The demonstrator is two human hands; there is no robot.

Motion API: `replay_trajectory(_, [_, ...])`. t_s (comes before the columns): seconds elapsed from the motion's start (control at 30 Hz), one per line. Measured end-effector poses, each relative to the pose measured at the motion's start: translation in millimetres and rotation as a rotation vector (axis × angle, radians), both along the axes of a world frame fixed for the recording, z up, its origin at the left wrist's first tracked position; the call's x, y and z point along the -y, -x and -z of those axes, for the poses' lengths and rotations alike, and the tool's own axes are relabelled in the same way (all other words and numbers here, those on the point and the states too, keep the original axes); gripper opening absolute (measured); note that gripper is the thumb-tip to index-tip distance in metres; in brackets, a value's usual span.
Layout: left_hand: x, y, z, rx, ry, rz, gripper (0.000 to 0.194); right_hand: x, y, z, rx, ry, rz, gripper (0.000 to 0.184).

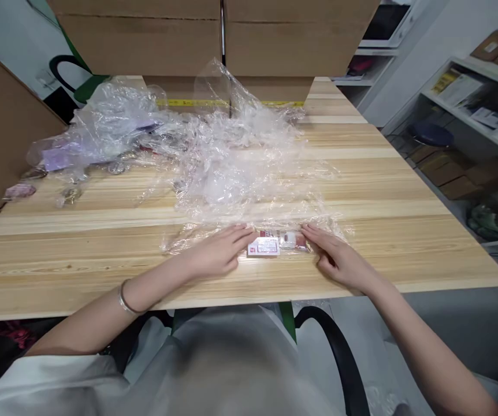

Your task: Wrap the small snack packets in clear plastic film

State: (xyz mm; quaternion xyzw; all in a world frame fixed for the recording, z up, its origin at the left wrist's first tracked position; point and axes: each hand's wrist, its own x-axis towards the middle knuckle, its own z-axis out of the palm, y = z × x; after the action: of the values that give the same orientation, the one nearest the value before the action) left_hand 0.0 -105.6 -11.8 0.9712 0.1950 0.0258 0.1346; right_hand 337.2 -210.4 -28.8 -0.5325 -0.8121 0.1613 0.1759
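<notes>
Near the front edge of the wooden table, a small printed packet [292, 239] in clear plastic lies between my hands. A white card [263, 247] with red and purple print rests against its left part. My left hand [220, 251] lies with stretched fingers on the clear film, its fingertips at the card's left side. On the other side, the fingers of my right hand [338, 257] are extended and touch the film by the packet's right end. Crumpled clear plastic film [231, 167] spreads from the packet toward the back. Neither hand is closed round anything.
Large cardboard boxes [145, 43] stand along the back of the table [405, 231], and another box [6, 127] is at the left. Small wrapped items [19, 190] lie at the left. Shelves [478, 115] with boxes stand to the right, beyond the table.
</notes>
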Motion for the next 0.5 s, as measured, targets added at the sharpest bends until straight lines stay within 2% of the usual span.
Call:
replay_trajectory(0.07, [-18,7,2.6,-0.053,0.073,-0.038,0.066,-4,-6,8.4,-0.026,-0.009,0.038,0.068])
replay_trajectory(0.17, [-34,29,5.4,-0.063,0.074,-0.101,0.065,-5,-15,8.6,-0.050,0.008,0.062,0.062])
replay_trajectory(0.33, [-40,66,6.1,-0.004,0.073,-0.231,0.054,-2,-18,2.4,-0.075,0.015,0.048,0.063])
replay_trajectory(0.5, [-40,92,-4.9,0.063,0.237,-0.285,0.041,-2,-18,9.1,-0.076,-0.127,0.095,0.043])
